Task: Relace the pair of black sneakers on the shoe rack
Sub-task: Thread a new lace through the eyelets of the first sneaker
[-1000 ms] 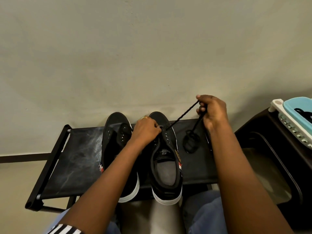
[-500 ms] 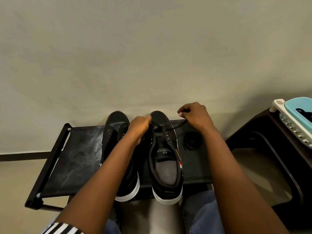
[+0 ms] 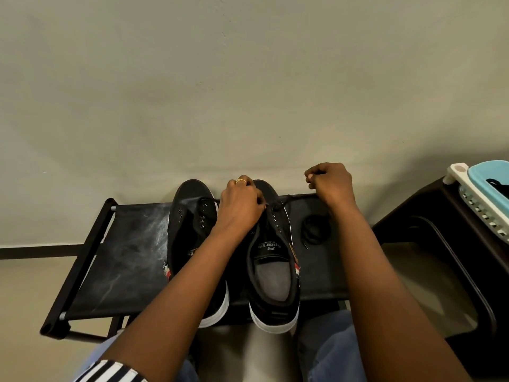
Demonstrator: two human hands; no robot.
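My left hand (image 3: 241, 205) hides holes on the right sneaker (image 3: 272, 260). The lace (image 3: 283, 202) end hides in my right hand (image 3: 329, 183). The basket (image 3: 493, 175) right of it is cut off.

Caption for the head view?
Left hand and right hand grip a black lace at the right sneaker on the shoe rack.

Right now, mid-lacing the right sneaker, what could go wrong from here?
1. The right sneaker has its heel hanging over the front edge of the shoe rack. The left hand pinches the lace at the eyelets and the right hand holds it out sideways; a hard tug might drag the shoe forward.
2. The coiled spare lace lies close beside the right forearm and could get swept off the rack.
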